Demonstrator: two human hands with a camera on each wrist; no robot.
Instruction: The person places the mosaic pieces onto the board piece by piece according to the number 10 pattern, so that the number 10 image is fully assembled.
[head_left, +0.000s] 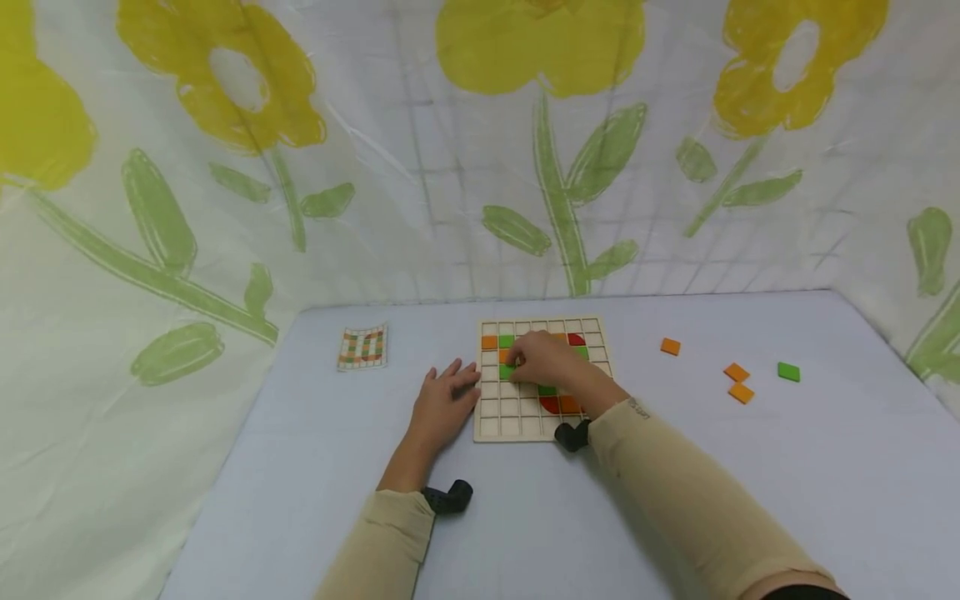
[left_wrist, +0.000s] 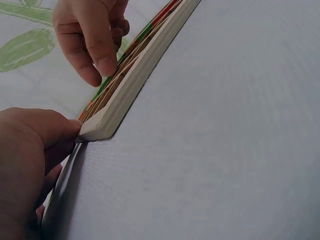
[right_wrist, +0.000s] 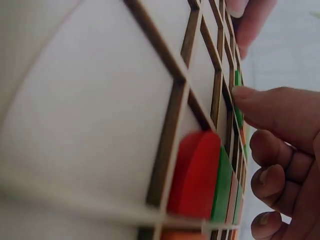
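Observation:
A wooden grid board (head_left: 491,427) lies on the table with orange, green and red tiles in some of its cells. My right hand (head_left: 551,360) is over the board's upper left part, thumb and forefinger at a green tile (head_left: 506,372). In the right wrist view the thumb (right_wrist: 257,102) touches this green tile (right_wrist: 238,117), and the other fingers curl beside it. My left hand (head_left: 444,406) rests at the board's left edge with its fingers spread. In the left wrist view the left thumb (left_wrist: 60,125) touches the board's corner.
To the left of the board lies a small pattern card (head_left: 363,347) with coloured squares. Loose orange tiles (head_left: 671,346) and one green tile (head_left: 788,372) are spread over the table on the right. A curtain (head_left: 375,250) painted with yellow flowers hangs behind the table.

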